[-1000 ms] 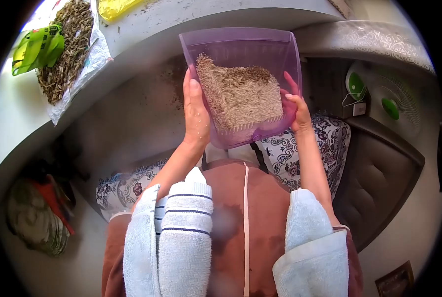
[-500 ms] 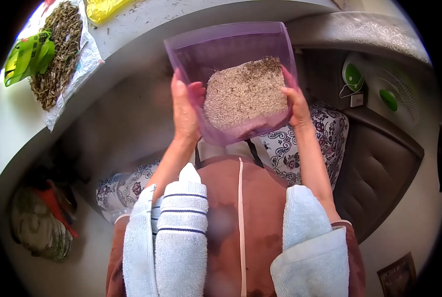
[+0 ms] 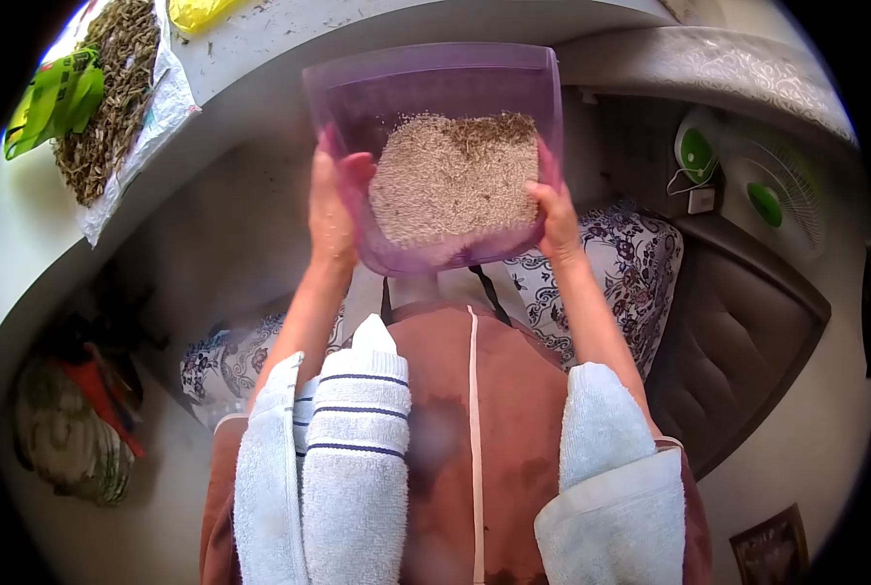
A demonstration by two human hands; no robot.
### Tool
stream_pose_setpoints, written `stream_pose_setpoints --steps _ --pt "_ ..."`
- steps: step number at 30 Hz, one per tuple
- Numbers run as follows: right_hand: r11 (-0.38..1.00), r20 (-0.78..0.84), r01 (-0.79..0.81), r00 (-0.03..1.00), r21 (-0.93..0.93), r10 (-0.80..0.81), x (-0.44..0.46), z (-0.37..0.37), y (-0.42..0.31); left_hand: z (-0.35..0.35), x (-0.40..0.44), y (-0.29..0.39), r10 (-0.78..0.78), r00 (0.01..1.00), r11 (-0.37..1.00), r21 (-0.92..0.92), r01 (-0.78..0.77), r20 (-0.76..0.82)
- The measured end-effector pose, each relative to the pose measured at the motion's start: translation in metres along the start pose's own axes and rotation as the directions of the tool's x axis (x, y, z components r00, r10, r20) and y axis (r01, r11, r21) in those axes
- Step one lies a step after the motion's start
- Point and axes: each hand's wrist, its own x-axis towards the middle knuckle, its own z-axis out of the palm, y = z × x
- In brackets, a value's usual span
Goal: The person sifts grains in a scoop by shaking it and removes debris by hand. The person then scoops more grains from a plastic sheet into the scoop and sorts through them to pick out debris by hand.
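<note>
A translucent purple container (image 3: 430, 60) is held up in front of me between both hands. Pale grains (image 3: 445, 185) lie inside it, with darker brown bits gathered toward the upper right of the pile. My left hand (image 3: 333, 210) grips the container's left wall, its fingers partly seen through the plastic. On the right wall, my right hand (image 3: 555, 214) is closed, with the thumb at the inner side and the other fingers mostly behind the plastic.
Dried brown pieces (image 3: 118, 97) lie on a white sheet (image 3: 172, 93) at the upper left, beside a green bag (image 3: 55, 97). A yellow bag (image 3: 196, 10) rests on the counter (image 3: 279, 44). A brown padded chair (image 3: 737, 331) and a fan (image 3: 767, 203) stand at right.
Both hands and the container have moved left. The grains have shifted inside, from a steep slope along the left wall to a more even heap.
</note>
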Motion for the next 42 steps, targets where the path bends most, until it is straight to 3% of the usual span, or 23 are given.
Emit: stream_pose_setpoints --steps 4,6,8,10,11,14,16,17,20,22,24,25,26,28,30,32,34,36,37,38,39,40,42 --pt "0.985 -0.012 0.132 0.991 -0.114 -0.135 -0.023 0.056 0.014 -0.040 0.012 0.035 -0.124 0.987 0.980 -0.144 0.138 0.102" --pt "0.993 -0.004 0.036 0.999 -0.114 -0.037 -0.009 0.032 0.007 -0.022 0.004 0.033 -0.090 0.990 0.992 -0.072 0.099 0.109" --pt "0.987 0.027 -0.159 0.987 0.006 0.159 0.005 0.003 -0.021 0.021 -0.009 0.020 0.078 0.996 0.994 0.077 -0.075 -0.042" --pt "0.963 0.070 -0.247 0.968 0.107 0.240 0.014 -0.022 -0.039 0.046 -0.021 0.007 0.167 0.984 0.986 0.018 -0.168 0.067" --pt "0.956 0.092 -0.241 0.969 0.170 0.228 0.012 -0.020 -0.044 0.043 -0.019 0.005 0.120 0.992 0.993 0.001 -0.120 0.037" --pt "0.999 0.022 -0.044 0.999 0.026 0.043 -0.002 0.006 -0.018 0.006 -0.013 0.009 -0.043 0.997 0.997 -0.064 0.039 -0.066" --pt "0.975 0.033 0.105 0.994 -0.195 -0.101 -0.023 0.045 -0.007 -0.033 0.004 0.024 -0.111 0.994 0.991 -0.076 0.110 -0.018" --pt "0.970 0.077 0.096 0.994 -0.224 -0.080 -0.027 0.056 -0.006 -0.040 0.008 0.034 -0.106 0.994 0.991 -0.079 0.108 0.022" --pt "0.993 0.048 -0.061 0.997 -0.100 0.066 -0.010 0.036 -0.009 -0.017 -0.004 0.039 -0.064 0.994 0.987 -0.138 0.076 0.092" --pt "0.979 0.010 -0.201 0.979 -0.027 0.202 0.003 0.009 -0.030 0.022 -0.013 0.026 0.030 0.997 0.999 -0.012 -0.031 -0.076" --pt "0.972 0.031 -0.226 0.974 0.058 0.224 0.003 -0.006 -0.044 0.042 -0.017 0.007 0.147 0.989 0.985 -0.089 -0.145 0.019" --pt "0.971 0.104 -0.202 0.976 0.129 0.190 0.003 -0.016 -0.037 0.042 -0.016 0.003 0.185 0.983 0.982 -0.045 -0.185 0.015" --pt "0.990 0.056 -0.125 0.991 0.060 0.121 -0.002 -0.009 -0.034 0.037 -0.017 0.009 0.157 0.987 0.987 -0.011 -0.157 -0.021" --pt "0.996 -0.019 0.021 1.000 -0.085 -0.023 -0.017 0.022 -0.020 0.004 -0.013 0.028 -0.016 1.000 0.996 -0.084 0.017 0.008" --pt "0.983 0.026 0.124 0.992 -0.136 -0.121 -0.022 0.045 0.000 -0.018 -0.009 0.047 -0.037 0.994 0.980 -0.190 0.055 0.100" --pt "0.997 0.054 -0.027 0.998 -0.067 0.031 -0.008 0.034 0.003 -0.012 -0.014 0.056 -0.084 0.989 0.986 -0.129 0.101 0.125" --pt "0.982 0.120 -0.170 0.980 0.088 0.159 0.008 0.011 -0.016 0.024 -0.030 0.043 0.113 0.992 0.992 -0.060 -0.110 0.053" --pt "0.955 0.181 -0.221 0.966 0.196 0.186 0.011 -0.006 -0.030 0.026 -0.026 0.027 0.136 0.991 0.990 0.044 -0.137 0.012" --pt "0.977 0.110 -0.160 0.983 0.141 0.145 0.008 -0.004 -0.026 0.026 -0.025 0.019 0.148 0.989 0.985 0.097 -0.146 -0.009" --pt "0.991 0.045 -0.110 0.993 0.074 0.107 0.004 0.004 -0.020 0.015 -0.026 0.025 0.003 0.994 0.996 0.089 0.006 -0.106" --pt "0.987 -0.004 -0.156 0.988 0.028 0.156 -0.003 0.018 -0.018 -0.004 -0.019 0.023 -0.051 0.989 0.998 0.018 0.054 -0.141" --pt "0.993 0.020 -0.102 0.994 -0.061 0.103 -0.007 0.034 -0.019 -0.015 -0.018 0.032 -0.121 0.981 0.992 -0.046 0.115 -0.155" --pt "0.993 0.087 -0.112 0.990 -0.020 0.114 0.000 0.033 -0.012 -0.009 -0.028 0.041 -0.135 0.984 0.982 -0.147 0.117 -0.119"
